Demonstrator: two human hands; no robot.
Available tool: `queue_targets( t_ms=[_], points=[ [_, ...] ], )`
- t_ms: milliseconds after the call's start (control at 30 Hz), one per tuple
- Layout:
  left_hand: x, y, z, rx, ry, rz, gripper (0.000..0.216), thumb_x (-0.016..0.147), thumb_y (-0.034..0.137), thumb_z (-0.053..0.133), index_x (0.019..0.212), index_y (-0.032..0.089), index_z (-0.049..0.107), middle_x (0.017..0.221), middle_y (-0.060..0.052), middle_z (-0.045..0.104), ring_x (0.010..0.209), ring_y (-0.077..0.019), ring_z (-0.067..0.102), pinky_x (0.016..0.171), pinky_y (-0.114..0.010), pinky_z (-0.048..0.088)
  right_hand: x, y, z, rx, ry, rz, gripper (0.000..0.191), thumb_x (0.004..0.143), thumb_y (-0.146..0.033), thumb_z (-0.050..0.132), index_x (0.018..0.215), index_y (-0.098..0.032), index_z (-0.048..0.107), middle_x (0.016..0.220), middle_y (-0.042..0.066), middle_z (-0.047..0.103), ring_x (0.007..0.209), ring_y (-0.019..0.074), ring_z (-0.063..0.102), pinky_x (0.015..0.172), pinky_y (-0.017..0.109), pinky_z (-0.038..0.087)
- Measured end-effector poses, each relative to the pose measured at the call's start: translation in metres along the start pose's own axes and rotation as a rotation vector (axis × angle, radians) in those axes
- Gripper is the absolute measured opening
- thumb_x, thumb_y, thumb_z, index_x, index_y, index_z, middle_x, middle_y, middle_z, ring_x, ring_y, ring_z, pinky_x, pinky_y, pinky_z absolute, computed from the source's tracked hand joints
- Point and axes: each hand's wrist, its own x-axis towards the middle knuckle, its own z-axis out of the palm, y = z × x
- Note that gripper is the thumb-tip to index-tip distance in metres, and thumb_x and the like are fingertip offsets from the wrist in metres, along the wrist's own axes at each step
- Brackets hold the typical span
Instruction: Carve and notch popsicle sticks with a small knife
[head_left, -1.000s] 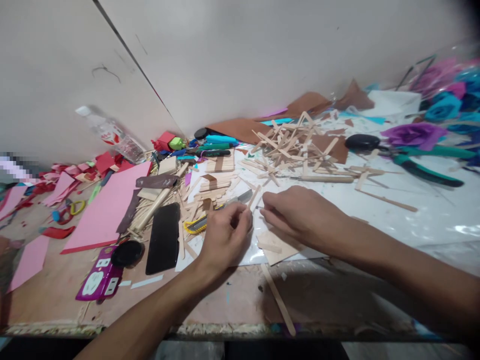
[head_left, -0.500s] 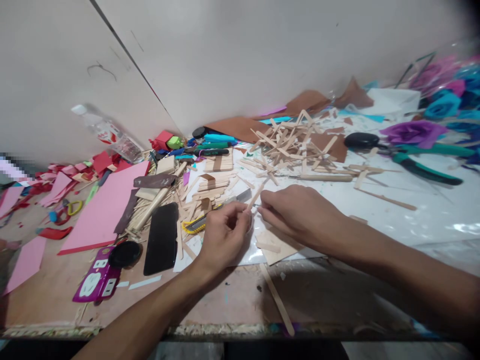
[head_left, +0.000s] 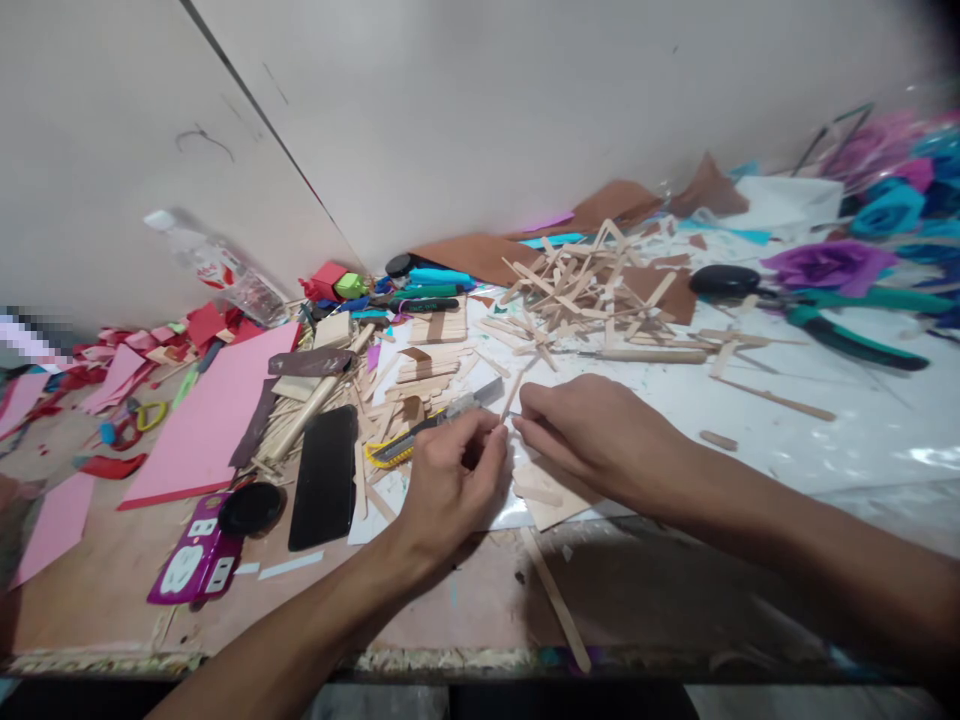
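Between the thumb and forefinger of my left hand (head_left: 454,480) is a thin wooden craft stick (head_left: 513,391), tilted up and away. Close beside it, my right hand (head_left: 581,425) is closed in a pinch near the stick's side. A small thin piece seems to poke from those fingertips, too small to name. A yellow utility knife (head_left: 390,450) with its blade out lies just behind my left hand. Under my right wrist rests a light wooden square (head_left: 551,512) with a short stick piece on it.
A tangled heap of craft sticks (head_left: 577,290) lies behind my hands, with pliers (head_left: 825,315) to the right. A black phone (head_left: 324,478), purple power strip (head_left: 193,560), pink sheet (head_left: 217,420) and plastic bottle (head_left: 221,265) are on the left. One stick (head_left: 556,600) reaches toward the table's front edge.
The stick in my left hand has turned slightly more edge-on. My left hand has shifted a little to the right; my right hand has barely moved.
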Motion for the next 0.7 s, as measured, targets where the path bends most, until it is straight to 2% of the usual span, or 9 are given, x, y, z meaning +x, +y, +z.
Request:
queue_targets(
  t_ms=[400,700],
  points=[
    [-0.0011,0.0032,-0.0017,0.027,-0.021,0.069,0.016,0.101,0.024,0.059,0.090,0.016,0.067,0.069,0.002,0.062,0.059,-0.0099,0.052,0.059,-0.025,0.041,0.0012,0.0002,-0.0022,-0.009,-0.020,-0.020,0.025,0.105,-0.034,0.045,0.090,-0.019,0.058,0.065,-0.001,0.047,0.058,0.0144,0.027,0.057,0.029,0.015],
    [-0.0011,0.0051,-0.0009,0.158,-0.002,0.208,0.010,0.101,0.018,0.058,0.093,0.016,0.064,0.070,0.003,0.060,0.061,-0.0098,0.054,0.061,-0.023,0.041,0.0012,-0.0054,0.0017,-0.012,-0.069,-0.012,0.026,0.108,-0.031,0.041,0.093,-0.018,0.058,0.072,0.002,0.056,0.061,0.0159,0.036,0.060,0.031,0.019]
  ],
)
